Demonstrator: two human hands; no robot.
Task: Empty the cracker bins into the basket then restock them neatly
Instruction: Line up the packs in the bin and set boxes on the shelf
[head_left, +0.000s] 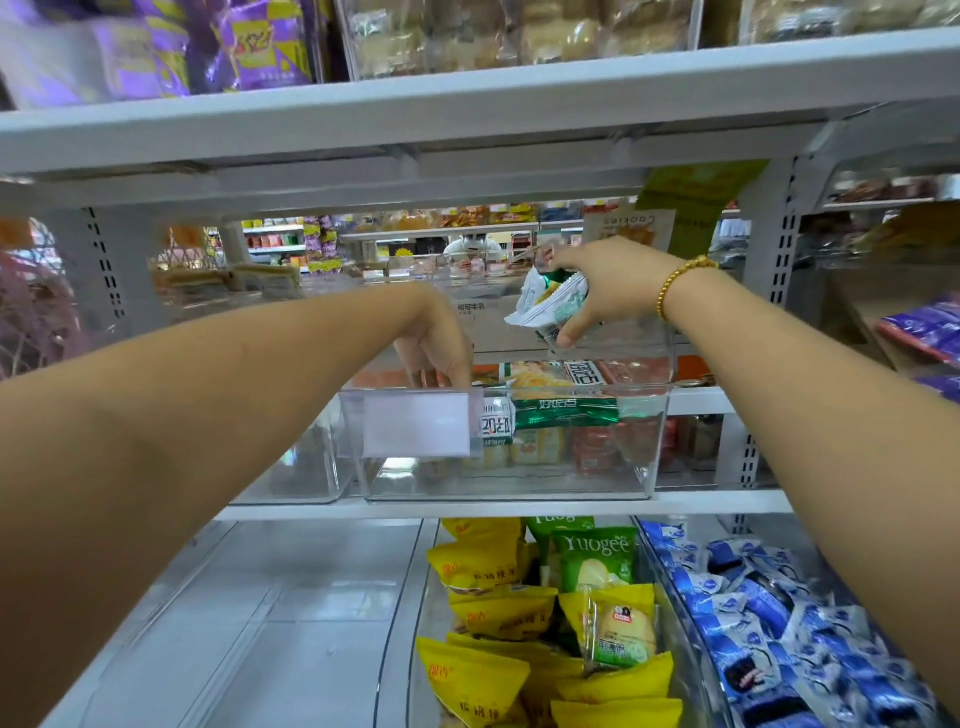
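Shop aisle, white metal shelving, more racks visible thru the open back. Mid shelf (291, 512) carries a clear bin (519, 480) w/ its front wall right at the shelf's front lip. A 2nd clear bin (306, 467) sits just beside it on the left, set further back.

Left grip (436, 338) is at the bin's front-left corner: fingers curled down over the front rim, thumb tip on the rim just above the blank label holder (418, 428), holding that edge. Right grip (602, 291), w/ a gold bead bracelet (675, 283) at the wrist, hangs above the bin's back-right part, fingers and thumb closed round a small bunch of white-green cracker packs (545, 301), clear of the rim.

A few more packs (556, 402) lie inside, near the front wall's top edge, right of the label holder. Bin's lower part looks bare; what shows thru it seems to be stock behind, can't tell for sure.

Room: upper shelf (467, 98) overhangs close above both wrists, so headroom over the bin is tight. Slotted upright (774, 249) stands near the right forearm. Below, left side of the bottom shelf (260, 623) is open; to its right, yellow snack packs (488, 566) and blue packs (753, 613) sit in their own bins.
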